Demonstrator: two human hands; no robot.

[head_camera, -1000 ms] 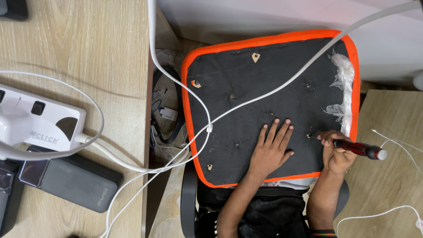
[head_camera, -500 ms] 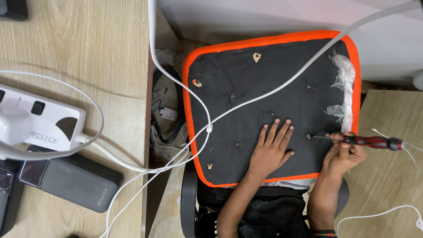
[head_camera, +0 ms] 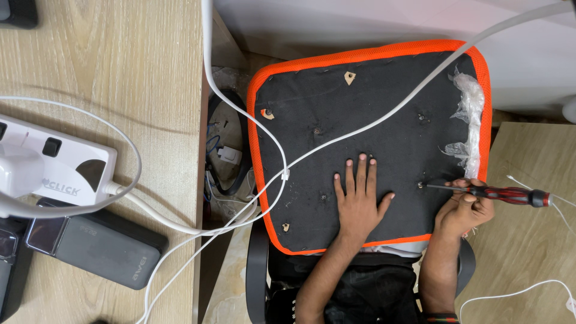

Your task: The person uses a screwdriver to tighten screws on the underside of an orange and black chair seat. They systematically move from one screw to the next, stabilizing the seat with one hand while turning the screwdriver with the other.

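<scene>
Hand (head_camera: 359,198) flat on seat panel (head_camera: 372,120)

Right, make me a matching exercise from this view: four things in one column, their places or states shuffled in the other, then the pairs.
1. left hand
2. screwdriver
3. power strip
4. clear plastic scrap

a. bunched along the cushion's right orange edge
b. flat on the black seat cushion underside, fingers spread
c. on the wooden desk, at the left
d. held by the right hand, tip at a screw hole

Pairs: 1-b, 2-d, 3-c, 4-a
</scene>
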